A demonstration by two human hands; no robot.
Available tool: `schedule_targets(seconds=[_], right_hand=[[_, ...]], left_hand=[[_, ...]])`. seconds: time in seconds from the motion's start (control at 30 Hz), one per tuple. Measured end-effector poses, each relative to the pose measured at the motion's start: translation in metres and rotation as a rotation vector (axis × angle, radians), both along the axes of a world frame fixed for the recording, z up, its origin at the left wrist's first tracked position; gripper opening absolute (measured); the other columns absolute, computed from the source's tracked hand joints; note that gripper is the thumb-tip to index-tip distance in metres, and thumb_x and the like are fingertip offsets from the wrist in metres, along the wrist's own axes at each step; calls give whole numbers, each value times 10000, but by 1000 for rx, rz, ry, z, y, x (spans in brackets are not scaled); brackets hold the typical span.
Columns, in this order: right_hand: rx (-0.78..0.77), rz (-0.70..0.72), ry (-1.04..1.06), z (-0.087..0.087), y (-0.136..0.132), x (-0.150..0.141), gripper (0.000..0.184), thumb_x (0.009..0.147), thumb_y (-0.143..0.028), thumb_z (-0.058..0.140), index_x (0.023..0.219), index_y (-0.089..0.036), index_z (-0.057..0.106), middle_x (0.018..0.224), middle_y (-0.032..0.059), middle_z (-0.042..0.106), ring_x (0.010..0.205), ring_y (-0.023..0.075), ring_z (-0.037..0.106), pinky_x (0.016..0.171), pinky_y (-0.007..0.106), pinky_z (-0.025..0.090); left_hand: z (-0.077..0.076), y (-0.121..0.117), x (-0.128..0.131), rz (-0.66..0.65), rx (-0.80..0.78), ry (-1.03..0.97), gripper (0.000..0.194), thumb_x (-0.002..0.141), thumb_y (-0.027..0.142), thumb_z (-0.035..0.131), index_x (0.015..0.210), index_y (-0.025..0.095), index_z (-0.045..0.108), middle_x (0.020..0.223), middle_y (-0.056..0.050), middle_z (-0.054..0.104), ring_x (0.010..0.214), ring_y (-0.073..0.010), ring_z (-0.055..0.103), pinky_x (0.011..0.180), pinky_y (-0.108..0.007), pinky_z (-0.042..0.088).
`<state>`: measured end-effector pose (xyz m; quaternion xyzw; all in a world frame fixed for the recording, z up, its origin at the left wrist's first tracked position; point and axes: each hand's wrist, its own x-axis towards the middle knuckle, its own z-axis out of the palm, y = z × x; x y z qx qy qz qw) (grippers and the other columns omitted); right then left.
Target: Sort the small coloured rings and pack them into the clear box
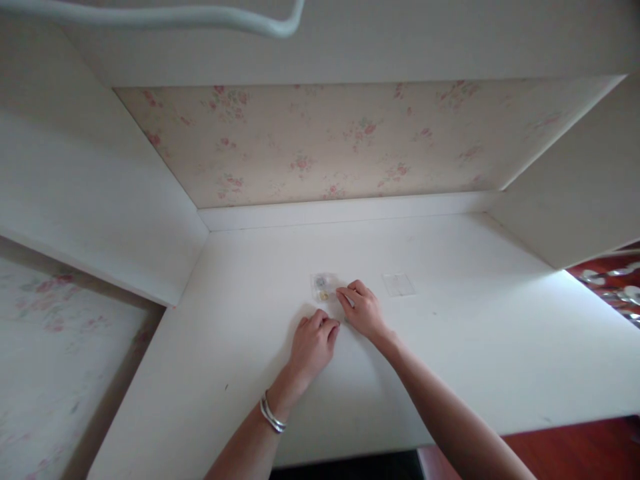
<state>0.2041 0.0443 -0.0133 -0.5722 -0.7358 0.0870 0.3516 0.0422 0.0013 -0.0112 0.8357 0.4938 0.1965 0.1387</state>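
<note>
A small clear plastic bag (319, 285) lies flat on the white desk, with a round grey piece and a small gold-coloured piece inside. My right hand (363, 312) pinches at the bag's right edge with thumb and forefinger. Just below the bag, my left hand (313, 341) rests on the desk, its fingers curled and the thumb against the forefinger. Whatever may be between those left fingertips is too small to make out. To the right of my right hand lies a second clear plastic bag (399, 285), flat and with no contents visible.
The white desk (480, 333) runs back to a low ledge and floral wallpaper (325, 147). White panels stand at the left (100, 160) and right (565, 180). A white bent tube (200, 17) crosses the top left. Reddish floor (575, 450) shows past the front edge.
</note>
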Motion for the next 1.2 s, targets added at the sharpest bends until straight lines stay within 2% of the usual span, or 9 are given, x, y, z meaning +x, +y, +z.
schedule_targets(seconds=[0.13, 0.3, 0.43, 0.57, 0.7, 0.83, 1.0, 1.2], right_hand=[[-30, -35, 34, -4, -4, 4, 245, 915, -304, 457, 938, -219, 686, 835, 44, 571, 741, 137, 554, 705, 253, 439], [-59, -50, 160, -7, -24, 15, 241, 916, -309, 457, 923, -209, 676, 823, 42, 567, 737, 140, 556, 690, 256, 440], [-80, -43, 194, -10, -43, 18, 242, 920, -306, 452, 930, -207, 673, 805, 41, 558, 718, 136, 544, 669, 257, 433], [-72, 57, 49, -6, -59, 12, 236, 921, -280, 449, 953, -214, 673, 818, 49, 566, 746, 141, 533, 710, 274, 405], [-72, 179, -159, 4, -65, 6, 229, 913, -273, 470, 1042, -233, 655, 838, 53, 560, 774, 147, 512, 731, 289, 353], [-80, 176, -243, 9, -63, 5, 223, 918, -282, 465, 1034, -252, 653, 825, 45, 546, 777, 155, 483, 726, 299, 319], [-55, 178, -277, 2, -64, 6, 210, 924, -274, 455, 953, -238, 661, 822, 40, 550, 760, 154, 463, 694, 300, 306], [-10, 201, -290, -1, -64, 7, 177, 906, -221, 478, 949, -231, 650, 813, 33, 561, 746, 155, 468, 691, 303, 323]], left_hand=[[-2, 1, -2, 0, -31, -59, 183, 913, 225, 450, 898, 214, 632, 888, -32, 575, 841, -163, 560, 752, -316, 419], [-3, 5, -5, 60, -113, -298, 207, 935, 266, 416, 889, 198, 605, 903, -31, 556, 833, -139, 559, 786, -285, 448], [-7, 8, -5, 126, -119, -426, 194, 933, 271, 418, 912, 184, 590, 921, -39, 543, 844, -134, 564, 789, -271, 467], [-6, 13, -2, 197, -69, -419, 184, 920, 281, 441, 921, 180, 595, 908, -44, 540, 822, -140, 569, 757, -270, 485], [3, 24, 5, 249, 19, -372, 177, 912, 276, 456, 938, 185, 606, 906, -49, 533, 791, -138, 567, 726, -264, 490], [10, 41, 16, 265, 111, -320, 170, 903, 271, 477, 922, 189, 625, 897, -47, 512, 793, -139, 559, 720, -260, 485], [4, 58, 25, 212, 129, -291, 167, 892, 268, 504, 920, 195, 652, 870, -37, 511, 761, -131, 559, 709, -258, 482], [4, 51, 13, 265, 116, -377, 205, 902, 290, 481, 934, 192, 659, 832, -34, 537, 752, -133, 554, 730, -268, 474]])
